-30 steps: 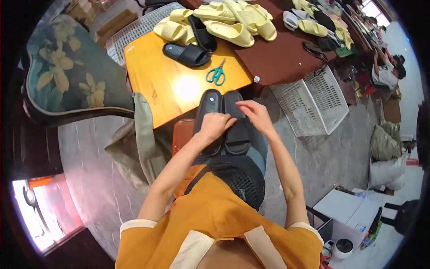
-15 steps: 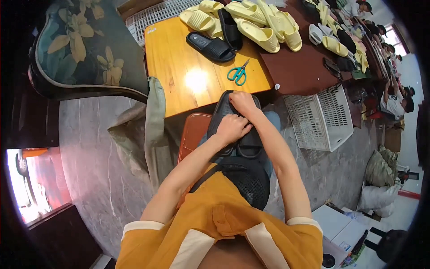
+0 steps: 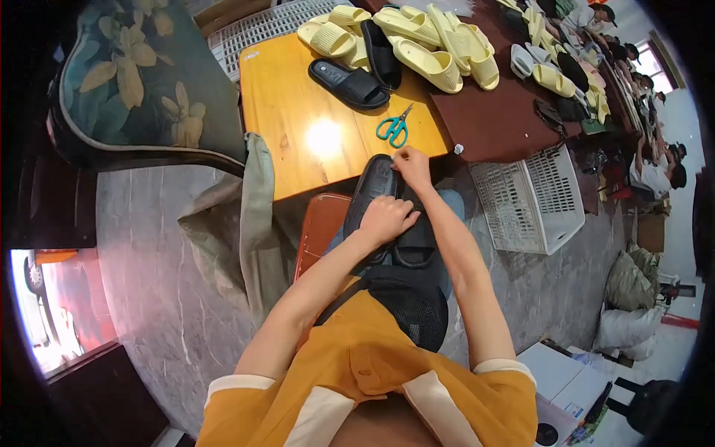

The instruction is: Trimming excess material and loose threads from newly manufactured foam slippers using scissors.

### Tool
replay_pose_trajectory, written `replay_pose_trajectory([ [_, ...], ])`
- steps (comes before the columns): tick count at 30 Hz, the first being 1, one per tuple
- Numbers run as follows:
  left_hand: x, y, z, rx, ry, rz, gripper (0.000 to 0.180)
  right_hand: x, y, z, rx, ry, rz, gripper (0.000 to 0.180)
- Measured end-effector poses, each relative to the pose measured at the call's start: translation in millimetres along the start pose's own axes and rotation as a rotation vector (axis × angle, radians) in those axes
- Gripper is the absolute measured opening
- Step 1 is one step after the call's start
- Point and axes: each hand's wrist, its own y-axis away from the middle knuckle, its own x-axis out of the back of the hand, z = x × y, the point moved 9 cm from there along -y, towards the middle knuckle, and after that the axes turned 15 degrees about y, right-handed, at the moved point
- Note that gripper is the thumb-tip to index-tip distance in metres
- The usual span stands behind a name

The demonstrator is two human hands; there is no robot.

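A pair of black slide slippers (image 3: 370, 186) lies on my lap, side by side, their far ends toward the table. My left hand (image 3: 385, 218) is closed over the middle of the pair and grips the left slipper. At the far end, my right hand (image 3: 412, 168) pinches its fingers together beside the left slipper's edge; what they hold, if anything, is too small to make out. On the yellow wooden table (image 3: 287, 153) just ahead lie teal-handled scissors (image 3: 393, 132) and another pair of black slippers (image 3: 348, 83).
Pale yellow slippers (image 3: 428, 63) are heaped on the table and the brown surface (image 3: 480, 123) beside it. A white plastic basket (image 3: 529, 201) stands at the right. At the left are a floral-patterned chair (image 3: 141, 89) and a draped grey-green cloth (image 3: 257, 216). Several people sit far right.
My right hand has drawn back from over the left slipper's far end to its right edge, uncovering the insole. My left hand keeps its hold in the same place.
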Motion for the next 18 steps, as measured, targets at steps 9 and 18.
replay_pose_trajectory([
  [9, -0.3, 1.5, -1.2, 0.014, -0.006, -0.012, 0.029, 135.7, -5.9, 106.6, -0.389, 0.342, 0.392, 0.020],
  [18, -6.0, -0.7, 2.7, 0.057, 0.011, -0.052, 0.029, 111.9, -29.2, 90.8, 0.023, 0.830, 0.206, 0.009],
])
